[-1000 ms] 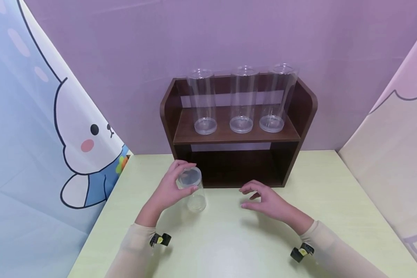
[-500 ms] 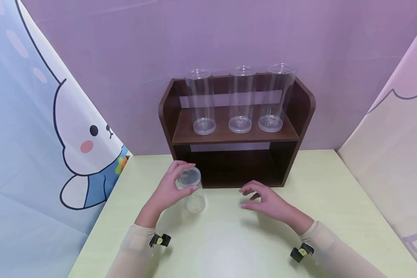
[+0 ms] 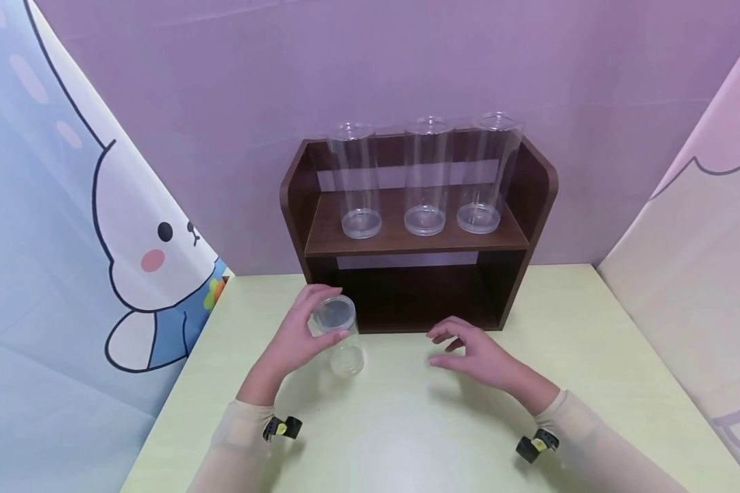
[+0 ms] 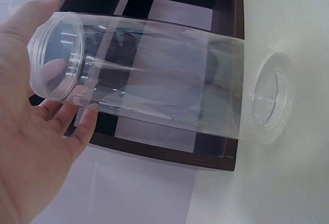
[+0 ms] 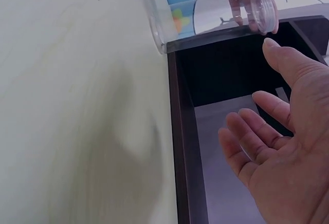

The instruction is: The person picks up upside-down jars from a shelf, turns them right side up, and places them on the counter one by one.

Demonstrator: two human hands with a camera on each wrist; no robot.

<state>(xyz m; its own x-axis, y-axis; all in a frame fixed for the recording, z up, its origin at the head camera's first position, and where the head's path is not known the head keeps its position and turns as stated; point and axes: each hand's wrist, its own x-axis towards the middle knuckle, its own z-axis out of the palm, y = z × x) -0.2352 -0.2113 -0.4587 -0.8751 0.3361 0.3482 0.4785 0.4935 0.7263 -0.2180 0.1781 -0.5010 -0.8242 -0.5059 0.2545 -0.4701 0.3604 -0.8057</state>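
Observation:
A clear plastic jar (image 3: 348, 356) stands upright on the table, in front of the left end of a dark brown shelf (image 3: 419, 246). My left hand (image 3: 292, 335) grips it near the top, thumb on the near side and fingers round the far side. The left wrist view shows the jar's clear round lid (image 4: 61, 54) within that grip and its round base (image 4: 271, 98) against the tabletop. To the right, my right hand (image 3: 477, 355) hovers over the table before the shelf, fingers loosely bent and holding nothing. In the right wrist view its palm and fingers (image 5: 257, 131) face the shelf.
Three tall clear jars, a left one (image 3: 362, 222), a middle one (image 3: 425, 219) and a right one (image 3: 479, 218), stand on the upper shelf board. The pale table (image 3: 395, 424) is bounded by a purple backdrop (image 3: 222, 103) and printed curtains at both sides.

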